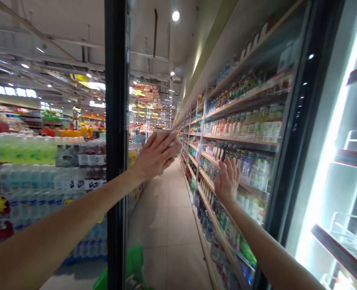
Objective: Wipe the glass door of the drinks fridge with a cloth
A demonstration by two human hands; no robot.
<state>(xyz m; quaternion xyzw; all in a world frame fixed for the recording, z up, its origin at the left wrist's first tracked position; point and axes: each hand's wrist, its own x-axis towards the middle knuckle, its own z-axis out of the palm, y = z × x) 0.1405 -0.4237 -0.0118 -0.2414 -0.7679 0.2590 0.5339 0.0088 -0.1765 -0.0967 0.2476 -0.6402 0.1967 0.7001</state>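
In front of me stands a glass cooler door with a black frame (116, 100); its pane shows the aisle and shelves. My left hand (156, 156) lies against the pane near its middle, fingers together over a pale, crumpled cloth (176, 147). Only part of the cloth shows past the fingers. To the right, my right hand (227, 180) is raised with its fingers spread and holds nothing. It looks to be at the glass, though whether it touches is hard to tell.
Lit cooler shelves (353, 159) with bottles stand close on the right. Stacked bottle packs (30, 177) fill the left side beyond the door. A green object (134, 262) is low behind the door's frame. Tiled floor (166, 225) runs down the aisle.
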